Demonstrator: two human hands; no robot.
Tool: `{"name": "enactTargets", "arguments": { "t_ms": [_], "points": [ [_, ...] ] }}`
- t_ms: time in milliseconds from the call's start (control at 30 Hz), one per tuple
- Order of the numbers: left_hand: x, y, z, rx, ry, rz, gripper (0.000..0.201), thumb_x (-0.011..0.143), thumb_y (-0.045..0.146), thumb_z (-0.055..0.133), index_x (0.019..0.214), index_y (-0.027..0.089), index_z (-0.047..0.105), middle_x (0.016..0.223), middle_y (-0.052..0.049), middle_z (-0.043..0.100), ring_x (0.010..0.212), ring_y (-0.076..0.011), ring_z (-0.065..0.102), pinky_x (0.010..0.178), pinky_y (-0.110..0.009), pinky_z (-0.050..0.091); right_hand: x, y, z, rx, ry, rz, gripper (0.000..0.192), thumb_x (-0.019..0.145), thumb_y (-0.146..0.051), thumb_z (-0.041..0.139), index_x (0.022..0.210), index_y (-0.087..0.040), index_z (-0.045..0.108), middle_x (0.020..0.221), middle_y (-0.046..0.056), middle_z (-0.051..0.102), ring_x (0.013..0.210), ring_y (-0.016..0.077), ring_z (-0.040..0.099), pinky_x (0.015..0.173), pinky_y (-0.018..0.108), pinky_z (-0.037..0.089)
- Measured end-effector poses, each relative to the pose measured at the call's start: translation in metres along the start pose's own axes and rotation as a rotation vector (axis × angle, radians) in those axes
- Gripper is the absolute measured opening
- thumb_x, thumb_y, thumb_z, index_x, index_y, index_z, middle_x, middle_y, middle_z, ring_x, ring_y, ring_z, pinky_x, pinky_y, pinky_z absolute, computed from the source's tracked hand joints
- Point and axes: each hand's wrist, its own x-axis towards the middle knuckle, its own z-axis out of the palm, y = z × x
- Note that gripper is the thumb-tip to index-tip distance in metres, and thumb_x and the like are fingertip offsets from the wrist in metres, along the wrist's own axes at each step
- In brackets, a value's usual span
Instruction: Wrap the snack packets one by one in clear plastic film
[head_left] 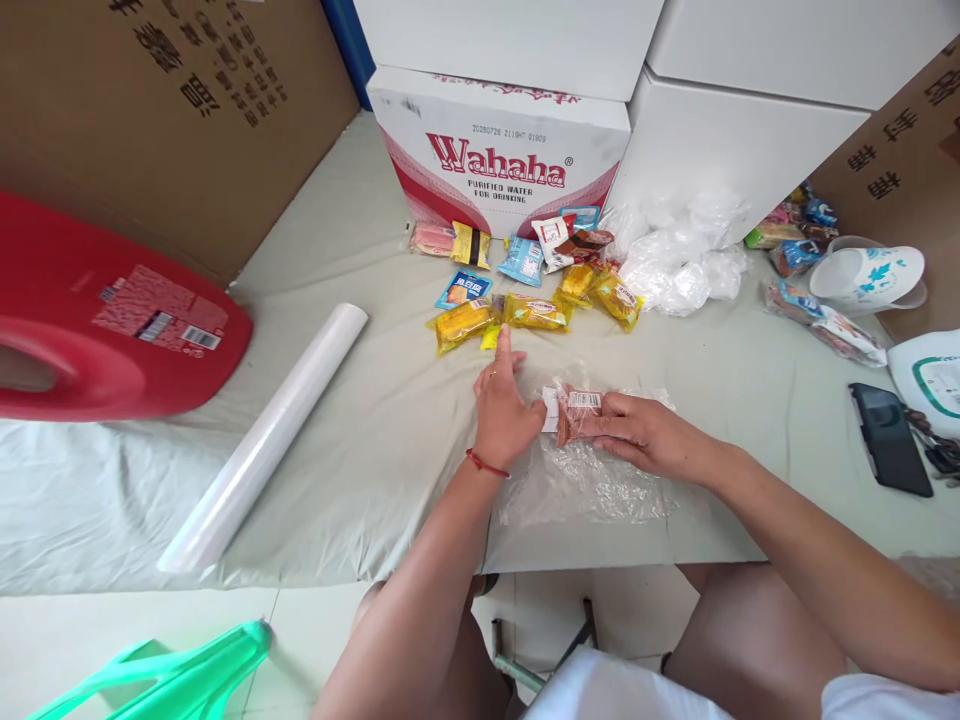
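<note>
A: Knees are seen nearest, tucked under the front edge of the table [360, 470]. Far left, a red plastic container [90, 330] is lying on its side, and a roll of cling film [262, 440] is lying slantwise toward the front edge, quite untouched.

B: It could be nudged off that edge by an elbow, one would judge. And the middle?

A: The left hand [506, 405] is laid flat, forefinger stretched toward the yellow snack packets [525, 312], thumb pressed to the small reddish packet [576, 410]. The packet is resting on a clear film sheet [585, 480] near the front edge.

B: The right hand [637, 432]?

A: Its fingers are closed over the packet's right end. If the sheet is dragged, it may be creased or stuck to itself.

B: Further right?

A: Crumpled plastic bags [686, 260] and a phone [889, 440] are seen, well apart from both hands.
</note>
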Motion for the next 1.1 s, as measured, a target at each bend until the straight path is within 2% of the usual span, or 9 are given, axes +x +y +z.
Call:
{"name": "enactTargets", "arguments": {
  "t_ms": [67,167,300,600,733,833,900,1000,1100],
  "points": [
    [0.003,0.0,-0.008,-0.071,-0.071,-0.023,0.083,0.071,0.011,0.06,0.152,0.024,0.05,0.099,-0.003,0.072,0.102,-0.0227,0.063,0.108,-0.043,0.045,-0.001,0.001,0.004,-0.006,0.016,0.035,0.039,0.105,-0.023,0.048,0.138,-0.034,0.065,0.092,0.003,0.057,0.078,0.0157,0.057,0.07,0.026,0.046],
    [0.008,0.0,-0.018,-0.194,-0.123,-0.058,0.035,0.073,0.013,0.056,0.095,0.024,0.081,0.081,-0.001,0.063,0.089,-0.0188,0.062,0.094,-0.036,0.051,-0.001,-0.001,0.007,0.015,0.03,0.07,0.04,0.104,-0.021,0.046,0.137,-0.033,0.066,0.092,0.003,0.056,0.078,0.0151,0.057,0.069,0.026,0.047],
    [0.01,-0.002,-0.031,-0.174,-0.19,-0.152,0.027,0.06,0.006,0.048,0.055,0.022,0.069,0.074,-0.001,0.058,0.08,-0.0165,0.059,0.081,-0.031,0.05,0.001,-0.003,0.009,-0.006,0.083,0.084,0.039,0.103,-0.018,0.045,0.13,-0.029,0.071,0.092,0.004,0.056,0.079,0.0168,0.058,0.068,0.027,0.048],
    [0.012,-0.009,-0.07,0.055,-0.206,-0.173,0.02,0.053,0.006,0.043,0.044,0.021,0.054,0.075,-0.002,0.064,0.079,-0.0178,0.058,0.079,-0.032,0.048,0.005,-0.008,0.015,-0.05,0.106,0.18,0.048,0.091,-0.009,0.046,0.126,-0.03,0.072,0.092,0.006,0.056,0.086,0.0208,0.058,0.071,0.031,0.049],
    [0.011,-0.001,-0.078,0.133,0.014,-0.21,0.022,0.062,0.006,0.046,0.052,0.021,0.058,0.076,-0.003,0.063,0.086,-0.0213,0.06,0.081,-0.035,0.049,0.008,-0.015,0.016,-0.135,0.036,0.273,0.036,0.089,-0.012,0.054,0.109,-0.031,0.078,0.09,0.005,0.056,0.081,0.02,0.054,0.065,0.027,0.041],
    [0.008,0.015,-0.076,0.016,0.233,-0.046,0.019,0.077,0.012,0.049,0.07,0.022,0.064,0.085,-0.004,0.065,0.092,-0.0202,0.062,0.085,-0.034,0.051,0.013,-0.023,0.015,-0.127,0.024,0.309,0.034,0.091,-0.013,0.054,0.107,-0.032,0.078,0.095,0.006,0.061,0.087,0.0217,0.056,0.067,0.028,0.041],
    [0.001,0.029,-0.072,-0.081,0.242,0.098,0.016,0.085,0.021,0.052,0.084,0.021,0.068,0.092,-0.005,0.067,0.089,-0.0185,0.062,0.078,-0.03,0.053,0.017,-0.028,0.014,-0.077,0.038,0.353,0.033,0.093,-0.015,0.053,0.109,-0.032,0.076,0.097,0.006,0.064,0.089,0.0222,0.058,0.068,0.029,0.043],
    [-0.019,0.046,-0.06,-0.151,-0.124,0.225,0.03,0.089,0.026,0.053,0.113,0.023,0.071,0.113,-0.008,0.071,0.072,-0.0141,0.061,0.067,-0.028,0.053,0.018,-0.032,0.014,-0.011,0.095,0.442,0.026,0.094,-0.022,0.055,0.111,-0.029,0.073,0.095,0.005,0.066,0.085,0.0224,0.059,0.067,0.03,0.044],
    [-0.04,0.053,-0.048,-0.086,-0.538,0.353,0.071,0.082,0.011,0.046,0.151,0.03,0.05,0.142,-0.007,0.065,0.092,-0.0182,0.07,0.075,-0.03,0.057,0.015,-0.03,0.017,-0.033,0.137,0.392,0.027,0.092,-0.016,0.051,0.106,-0.025,0.071,0.098,0.007,0.066,0.089,0.0239,0.059,0.069,0.032,0.045]
  ]
}}
